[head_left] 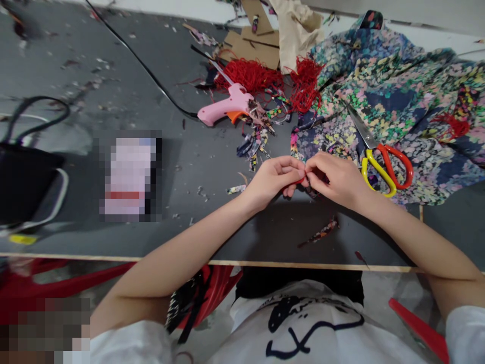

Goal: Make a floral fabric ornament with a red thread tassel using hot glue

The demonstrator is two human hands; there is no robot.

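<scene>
Both hands meet above the grey table near its front edge. My left hand (278, 177) has its fingers closed on a small red piece (299, 180), mostly hidden by the fingers. Touching it from the right, my right hand (331, 177) pinches at the same spot; what lies between its fingertips is too small to make out. Scissors (373, 144) with one yellow and one red handle rest on the floral fabric (409, 111), right beside my right hand. A pink glue gun (225, 106) lies farther back, left of the hands, with fabric scraps at its front.
Red thread bundles (250, 76) and cardboard (261, 45) are at the back, beside a cream cloth (295, 30). A black cable (140, 63) runs to the glue gun. At the left are a pixelated flat object (131, 174) and a black bag (26, 182). Scraps dot the table (204, 227).
</scene>
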